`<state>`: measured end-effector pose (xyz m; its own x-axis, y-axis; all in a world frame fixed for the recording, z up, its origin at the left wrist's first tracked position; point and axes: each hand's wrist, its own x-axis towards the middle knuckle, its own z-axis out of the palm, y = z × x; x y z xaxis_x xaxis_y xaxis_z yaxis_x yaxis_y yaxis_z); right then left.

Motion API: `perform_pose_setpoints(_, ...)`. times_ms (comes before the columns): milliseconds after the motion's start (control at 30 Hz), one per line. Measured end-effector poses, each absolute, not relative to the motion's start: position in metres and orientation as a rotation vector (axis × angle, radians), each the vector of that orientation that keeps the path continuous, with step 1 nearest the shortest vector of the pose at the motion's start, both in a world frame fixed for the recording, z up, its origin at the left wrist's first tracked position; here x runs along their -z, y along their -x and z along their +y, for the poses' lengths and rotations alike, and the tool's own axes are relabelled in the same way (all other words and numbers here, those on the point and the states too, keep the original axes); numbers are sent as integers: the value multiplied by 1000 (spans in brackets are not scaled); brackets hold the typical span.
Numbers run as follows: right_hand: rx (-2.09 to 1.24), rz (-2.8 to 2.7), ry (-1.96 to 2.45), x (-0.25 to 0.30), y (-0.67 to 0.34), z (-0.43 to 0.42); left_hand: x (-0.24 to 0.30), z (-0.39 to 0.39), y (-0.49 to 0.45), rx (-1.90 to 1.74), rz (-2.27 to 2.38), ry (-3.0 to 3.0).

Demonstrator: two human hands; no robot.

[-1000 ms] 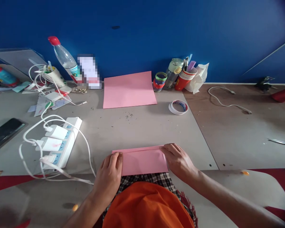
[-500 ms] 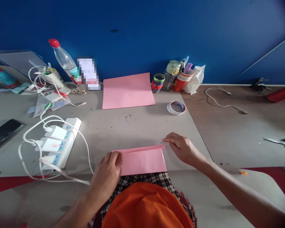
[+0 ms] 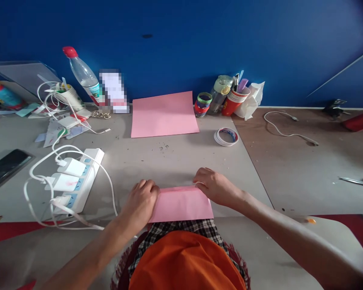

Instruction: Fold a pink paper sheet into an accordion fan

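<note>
Two hands grip a pink paper (image 3: 183,205) at the desk's (image 3: 175,161) near edge.
The left hand (image 3: 142,201) curls closed on its far left corner; the right hand (image 3: 213,186) pinches the far edge towards the right corner.

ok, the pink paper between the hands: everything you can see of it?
The pink paper is a plain, matte-looking sheet, wider than deep, lying roughly flat on the grey desk. A narrow band along its far edge looks folded over. The left hand covers its left end; the right hand has its fingers at the far right corner, whether pinching or pressing I can't tell. Its near edge lies about at the desk's front edge, by the plaid cloth.
</note>
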<state>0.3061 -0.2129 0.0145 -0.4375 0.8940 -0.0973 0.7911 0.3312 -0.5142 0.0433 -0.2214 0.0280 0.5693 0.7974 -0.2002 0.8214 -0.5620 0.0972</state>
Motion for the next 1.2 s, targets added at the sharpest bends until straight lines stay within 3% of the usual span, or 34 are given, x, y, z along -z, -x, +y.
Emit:
perform_pose_setpoints(733,-492,-2671,1566,-18,-294,-222,-25,-212,-44,81,1315,-2584)
perform_pose_setpoints(833,-307,-2684,1530,-22,-295,-218,-21,-212,-42,-31,1331,-2677)
perform_pose_setpoints(1067,465,-2473,1417,-61,-292,-168,-47,-163,-51,-446,1592,-2889)
perform_pose_setpoints(1200,628,-2228,1381,-77,-289,-150,-68,-144,-53,-771,1750,-2966)
